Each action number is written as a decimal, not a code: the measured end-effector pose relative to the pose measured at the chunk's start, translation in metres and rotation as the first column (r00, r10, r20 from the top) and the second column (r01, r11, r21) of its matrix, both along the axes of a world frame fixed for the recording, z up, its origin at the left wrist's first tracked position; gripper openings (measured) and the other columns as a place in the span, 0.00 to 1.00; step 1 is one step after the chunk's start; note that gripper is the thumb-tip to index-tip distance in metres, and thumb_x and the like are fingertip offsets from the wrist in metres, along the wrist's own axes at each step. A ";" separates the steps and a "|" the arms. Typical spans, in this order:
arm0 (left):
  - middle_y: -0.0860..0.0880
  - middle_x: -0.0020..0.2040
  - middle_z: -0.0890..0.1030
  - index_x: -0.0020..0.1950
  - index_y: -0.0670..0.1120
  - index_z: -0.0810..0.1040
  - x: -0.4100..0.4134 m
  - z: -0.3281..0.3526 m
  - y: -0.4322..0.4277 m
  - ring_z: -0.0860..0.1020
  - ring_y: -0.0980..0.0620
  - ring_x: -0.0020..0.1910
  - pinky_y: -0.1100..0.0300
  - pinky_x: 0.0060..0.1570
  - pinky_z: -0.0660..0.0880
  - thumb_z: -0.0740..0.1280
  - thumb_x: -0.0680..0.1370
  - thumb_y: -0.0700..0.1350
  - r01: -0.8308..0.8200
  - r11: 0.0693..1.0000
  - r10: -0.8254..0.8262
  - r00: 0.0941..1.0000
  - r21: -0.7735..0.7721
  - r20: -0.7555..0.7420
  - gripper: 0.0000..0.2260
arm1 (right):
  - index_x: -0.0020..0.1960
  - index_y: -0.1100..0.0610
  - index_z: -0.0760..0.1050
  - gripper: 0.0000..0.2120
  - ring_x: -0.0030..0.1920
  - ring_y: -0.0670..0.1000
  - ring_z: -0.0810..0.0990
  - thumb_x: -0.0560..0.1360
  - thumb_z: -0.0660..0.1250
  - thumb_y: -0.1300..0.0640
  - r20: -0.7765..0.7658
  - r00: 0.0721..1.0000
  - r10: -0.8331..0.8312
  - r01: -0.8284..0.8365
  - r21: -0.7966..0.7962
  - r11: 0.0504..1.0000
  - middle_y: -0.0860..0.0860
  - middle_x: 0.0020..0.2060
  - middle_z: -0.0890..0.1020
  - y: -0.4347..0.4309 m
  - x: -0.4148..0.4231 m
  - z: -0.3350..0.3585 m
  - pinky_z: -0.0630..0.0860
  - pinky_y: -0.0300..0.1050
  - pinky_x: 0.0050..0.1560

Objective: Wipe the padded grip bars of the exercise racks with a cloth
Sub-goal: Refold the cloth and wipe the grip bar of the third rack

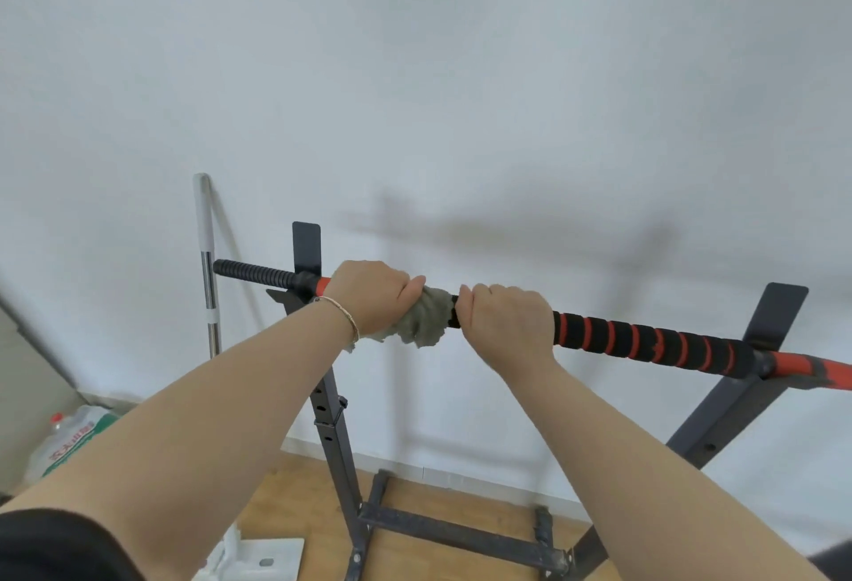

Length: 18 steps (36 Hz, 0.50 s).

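From my remote seat: the padded grip bar (645,340), black foam w/ red spiral stripes, runs across mid-frame, sloping down to the right, and lies in the hooks of two dark steel uprights. The grey-green cloth (424,317) is bunched round the bar approx. halfway between those uprights, w/ a loose fold hanging under it. L hand (369,299) is wrapped tight over the cloth's left part, fingers curled over the top, so it grips cloth and bar together; a thin bracelet (343,315) sits on that wrist. R hand (502,322) is closed round the bare foam just beside the cloth's right edge, knuckles up; can't tell if thumb and cloth actually touch. Left of the L hand, a short red stretch of bar leads to the left upright (329,410); past its hook the bar ends in a black ribbed tip (258,272). The right upright (719,414) carries the bar where the foam stops and red shaft begins. Both uprights join a base crossbar (452,530) on the wood floor (295,502). Behind: white wall (461,73), w/ a chrome-and-white pole (207,267) leaning on it. Lower left: a clear plastic jug (69,437) w/ red cap, and a white flat plate (263,557) on the floor.
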<state>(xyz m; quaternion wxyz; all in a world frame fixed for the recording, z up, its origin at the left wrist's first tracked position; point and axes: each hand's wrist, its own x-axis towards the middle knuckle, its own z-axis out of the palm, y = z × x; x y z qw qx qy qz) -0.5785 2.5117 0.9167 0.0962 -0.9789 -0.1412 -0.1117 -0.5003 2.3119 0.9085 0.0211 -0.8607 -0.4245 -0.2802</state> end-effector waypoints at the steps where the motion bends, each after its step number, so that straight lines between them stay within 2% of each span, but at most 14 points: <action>1: 0.53 0.30 0.76 0.37 0.51 0.74 -0.002 -0.001 0.002 0.76 0.51 0.33 0.56 0.35 0.70 0.37 0.77 0.62 0.005 1.000 -0.005 1.000 0.004 0.002 0.29 | 0.30 0.54 0.65 0.17 0.23 0.52 0.58 0.75 0.65 0.60 0.038 0.999 0.000 -0.003 0.086 0.996 0.48 0.23 0.61 -0.003 -0.001 -0.005 0.57 0.41 0.27; 2: 0.53 0.30 0.75 0.36 0.51 0.73 -0.004 -0.001 0.003 0.76 0.51 0.32 0.56 0.34 0.70 0.37 0.77 0.61 0.007 1.000 -0.007 1.000 0.012 0.006 0.29 | 0.29 0.53 0.63 0.18 0.23 0.52 0.58 0.75 0.66 0.60 0.034 0.999 0.003 -0.007 0.134 0.991 0.48 0.23 0.60 -0.003 -0.001 -0.006 0.55 0.41 0.27; 3: 0.53 0.30 0.75 0.35 0.51 0.72 -0.005 -0.001 0.001 0.75 0.50 0.32 0.56 0.34 0.70 0.38 0.78 0.60 0.004 1.000 -0.004 1.000 0.010 0.006 0.27 | 0.30 0.53 0.62 0.18 0.23 0.52 0.57 0.71 0.68 0.62 0.018 1.000 -0.016 0.014 0.112 0.994 0.48 0.23 0.59 -0.003 -0.003 -0.005 0.54 0.41 0.27; 5: 0.52 0.30 0.75 0.34 0.50 0.71 -0.003 0.000 -0.004 0.74 0.50 0.29 0.56 0.33 0.69 0.40 0.80 0.59 -0.017 1.000 0.017 1.000 -0.015 0.004 0.27 | 0.31 0.54 0.59 0.18 0.23 0.50 0.56 0.64 0.68 0.67 -0.110 0.986 -0.125 0.115 -0.095 0.989 0.47 0.24 0.59 0.003 -0.003 0.004 0.54 0.39 0.28; 6: 0.52 0.30 0.74 0.34 0.50 0.71 -0.001 0.000 -0.005 0.73 0.51 0.29 0.56 0.32 0.68 0.41 0.80 0.58 -0.026 0.999 0.026 1.000 -0.024 0.006 0.27 | 0.32 0.55 0.59 0.16 0.24 0.49 0.58 0.64 0.66 0.67 -0.241 0.946 -0.217 0.174 -0.187 0.967 0.47 0.25 0.62 0.009 -0.002 0.010 0.56 0.39 0.29; 8: 0.52 0.29 0.73 0.34 0.49 0.69 0.001 0.001 -0.007 0.71 0.51 0.26 0.58 0.30 0.63 0.43 0.82 0.57 -0.013 1.000 0.013 1.000 -0.003 0.005 0.24 | 0.34 0.54 0.64 0.09 0.27 0.51 0.68 0.69 0.59 0.64 -0.501 0.808 -0.309 0.223 -0.226 0.948 0.48 0.29 0.74 0.024 0.011 0.020 0.63 0.40 0.33; 9: 0.52 0.28 0.72 0.33 0.49 0.67 0.000 0.001 -0.007 0.70 0.51 0.26 0.58 0.29 0.62 0.44 0.83 0.55 0.002 1.000 -0.002 1.000 0.016 0.004 0.23 | 0.35 0.54 0.69 0.08 0.28 0.52 0.73 0.71 0.56 0.61 -0.604 0.718 -0.345 0.239 -0.252 0.938 0.49 0.30 0.80 0.031 0.014 0.030 0.66 0.41 0.35; 11: 0.52 0.27 0.72 0.32 0.49 0.67 -0.001 0.000 -0.006 0.70 0.51 0.25 0.59 0.29 0.62 0.46 0.83 0.55 0.001 1.000 -0.001 1.000 0.010 0.000 0.23 | 0.38 0.56 0.75 0.14 0.27 0.54 0.80 0.72 0.51 0.56 -0.784 0.494 -0.376 0.222 -0.305 0.926 0.52 0.27 0.84 0.042 0.013 0.045 0.71 0.43 0.37; 12: 0.52 0.27 0.73 0.32 0.49 0.68 -0.001 0.000 -0.006 0.72 0.50 0.25 0.59 0.29 0.64 0.45 0.83 0.55 -0.003 1.000 0.003 1.000 -0.007 0.000 0.23 | 0.39 0.58 0.77 0.16 0.26 0.54 0.81 0.71 0.51 0.55 -0.817 0.443 -0.370 0.208 -0.309 0.928 0.52 0.26 0.83 0.046 0.012 0.049 0.72 0.42 0.36; 13: 0.52 0.27 0.73 0.32 0.49 0.69 -0.001 0.001 -0.005 0.73 0.50 0.26 0.58 0.30 0.66 0.45 0.83 0.55 -0.005 1.000 0.005 1.000 -0.023 -0.001 0.24 | 0.38 0.58 0.77 0.17 0.24 0.54 0.81 0.71 0.51 0.54 -0.818 0.438 -0.372 0.214 -0.307 0.927 0.52 0.25 0.83 0.047 0.014 0.049 0.72 0.43 0.35; 14: 0.52 0.28 0.74 0.33 0.49 0.68 -0.001 0.001 -0.004 0.74 0.49 0.27 0.58 0.31 0.67 0.46 0.83 0.55 0.005 1.000 -0.004 1.000 -0.028 0.002 0.23 | 0.37 0.57 0.77 0.17 0.23 0.53 0.80 0.71 0.51 0.53 -0.801 0.474 -0.366 0.206 -0.303 0.930 0.51 0.24 0.82 0.045 0.012 0.046 0.71 0.43 0.35; 15: 0.51 0.29 0.74 0.33 0.50 0.67 -0.001 0.001 -0.004 0.74 0.49 0.28 0.58 0.31 0.67 0.47 0.83 0.54 0.028 0.999 -0.028 1.000 -0.016 0.002 0.21 | 0.35 0.57 0.75 0.15 0.23 0.53 0.78 0.72 0.52 0.54 -0.759 0.549 -0.351 0.193 -0.293 0.936 0.50 0.24 0.82 0.041 0.010 0.043 0.70 0.43 0.34; 16: 0.51 0.29 0.74 0.35 0.50 0.67 -0.002 0.001 -0.004 0.73 0.49 0.28 0.58 0.31 0.65 0.48 0.82 0.53 0.049 0.999 -0.049 0.999 0.002 -0.010 0.19 | 0.35 0.56 0.72 0.12 0.24 0.53 0.76 0.72 0.54 0.56 -0.666 0.662 -0.345 0.191 -0.295 0.936 0.50 0.25 0.81 0.037 0.010 0.039 0.68 0.42 0.33; 18: 0.51 0.30 0.74 0.35 0.49 0.70 -0.002 -0.001 -0.001 0.72 0.49 0.28 0.58 0.30 0.61 0.46 0.82 0.55 0.065 0.998 -0.065 0.998 -0.003 -0.018 0.21 | 0.38 0.56 0.65 0.05 0.26 0.52 0.66 0.72 0.58 0.63 -0.332 0.899 -0.284 0.171 -0.331 0.928 0.50 0.28 0.74 0.030 0.005 0.026 0.62 0.41 0.29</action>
